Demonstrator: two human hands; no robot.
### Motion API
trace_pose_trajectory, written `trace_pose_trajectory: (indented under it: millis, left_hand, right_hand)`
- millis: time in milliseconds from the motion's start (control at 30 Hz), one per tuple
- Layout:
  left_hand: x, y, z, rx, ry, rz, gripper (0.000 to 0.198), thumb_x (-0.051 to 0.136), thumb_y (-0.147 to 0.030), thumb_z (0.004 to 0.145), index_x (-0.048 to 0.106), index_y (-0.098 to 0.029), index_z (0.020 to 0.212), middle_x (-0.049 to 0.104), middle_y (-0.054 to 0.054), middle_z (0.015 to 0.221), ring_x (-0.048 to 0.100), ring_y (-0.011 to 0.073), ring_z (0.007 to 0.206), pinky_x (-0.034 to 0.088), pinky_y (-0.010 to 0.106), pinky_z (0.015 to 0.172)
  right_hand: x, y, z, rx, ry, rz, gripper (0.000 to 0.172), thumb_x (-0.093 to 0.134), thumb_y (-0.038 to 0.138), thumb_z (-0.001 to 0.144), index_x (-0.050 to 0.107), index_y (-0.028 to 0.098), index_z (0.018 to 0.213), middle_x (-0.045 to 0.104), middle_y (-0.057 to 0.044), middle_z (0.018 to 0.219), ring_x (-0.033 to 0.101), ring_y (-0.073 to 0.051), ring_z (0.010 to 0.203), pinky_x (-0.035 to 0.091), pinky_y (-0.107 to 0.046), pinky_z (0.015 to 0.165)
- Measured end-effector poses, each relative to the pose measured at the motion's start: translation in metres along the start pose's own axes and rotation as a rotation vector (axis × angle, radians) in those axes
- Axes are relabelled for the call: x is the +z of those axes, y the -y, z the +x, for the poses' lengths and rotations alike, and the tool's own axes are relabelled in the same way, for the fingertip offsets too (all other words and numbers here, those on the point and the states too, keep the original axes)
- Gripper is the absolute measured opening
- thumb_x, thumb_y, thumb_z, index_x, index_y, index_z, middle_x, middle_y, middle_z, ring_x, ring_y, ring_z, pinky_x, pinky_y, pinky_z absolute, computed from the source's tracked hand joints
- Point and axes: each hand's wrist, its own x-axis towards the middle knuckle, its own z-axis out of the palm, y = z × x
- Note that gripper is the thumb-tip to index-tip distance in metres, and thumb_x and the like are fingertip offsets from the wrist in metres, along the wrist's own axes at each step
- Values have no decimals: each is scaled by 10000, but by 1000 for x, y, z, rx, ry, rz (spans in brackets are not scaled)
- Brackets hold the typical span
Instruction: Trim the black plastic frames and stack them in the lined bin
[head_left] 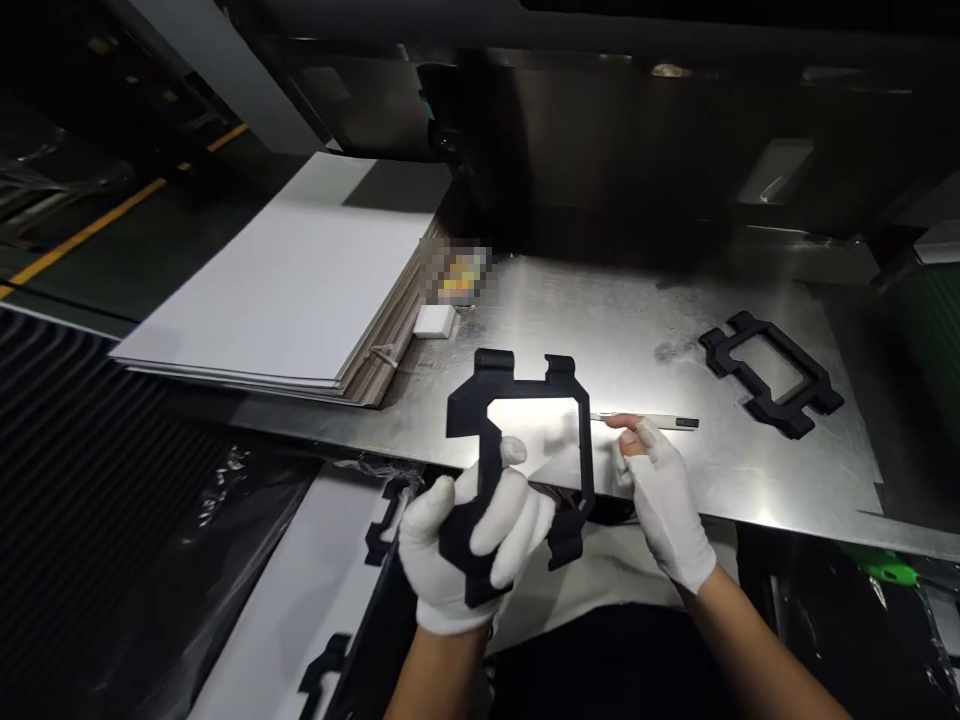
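Here, left fingers point(501, 515) gripping black frame point(490, 460), unreadable patch point(461, 272)

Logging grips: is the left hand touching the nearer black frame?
Touching. The head view shows the left hand curled over the nearer black frame, gripping its lower-left side.

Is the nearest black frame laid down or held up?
Held up: the gloved left hand wraps around one side of the black frame.
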Motion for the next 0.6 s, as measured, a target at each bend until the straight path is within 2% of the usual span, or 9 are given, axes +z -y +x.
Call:
trace_pose_trajectory:
  millis: [67,100,167,233,300,367,467,600]
  left_hand:
    - [-2,-2,-7,29,21,142,566,679,-592,1018,707,-117,1325,356,-104,602,347,62,419,371,260,528]
    - [-3,-3,-11,30,13,240,683,751,-654,960,673,-143,1406,415,-85,665,394,69,477,375,261,544]
    - [-2,-6,-20,-12,-40,441,948,911,-686,796,562,-231,1551,509,-48,821,481,86,601,400,257,593]
    - [0,-11,-27,-78,-111,594,1078,1029,-559,696,481,-319,1592,544,-36,924,535,102,684,424,253,628]
    - [3,-16,-32,-132,-170,696,1043,1055,-319,656,497,-331,1537,552,-45,925,557,116,716,449,258,652]
    - [6,-22,-35,-170,-245,763,895,981,-149,628,569,-285,1410,570,-45,894,574,138,747,481,280,695]
    - [7,-32,-37,-225,-311,787,769,930,-141,627,600,-243,1314,608,-32,885,583,163,766,507,314,716]
    - [2,-44,-43,-217,-315,779,903,939,-122,606,548,-273,1406,618,-45,893,599,169,785,516,320,734]
  right_hand:
    - [0,2,0,-116,-88,-125,342,612,488,1015,710,249,1239,723,-49,1118,671,-212,975,559,-377,919]
    - [1,4,-1,-169,-80,-163,335,621,471,1006,710,254,1245,726,-60,1217,678,-232,1085,550,-404,997]
    - [6,11,-5,-229,39,-202,342,621,497,1020,716,264,1252,725,-69,1315,672,-260,1216,535,-435,1078]
    - [15,19,-10,-228,206,-202,387,597,562,1050,713,275,1282,734,-73,1321,691,-270,1219,557,-440,1064]
    - [27,27,-14,-225,326,-195,437,598,617,1049,702,281,1308,741,-78,1314,708,-279,1204,582,-437,1036]
    - [41,34,-17,-237,388,-206,451,596,646,1042,702,284,1290,755,-83,1271,716,-293,1193,602,-437,1002]
    - [58,39,-18,-237,436,-228,435,567,659,1049,695,297,1254,770,-78,1170,730,-297,1134,626,-425,932]
    - [72,38,-17,-204,499,-231,436,576,663,1044,688,292,1244,769,-60,1094,737,-274,1045,633,-396,895]
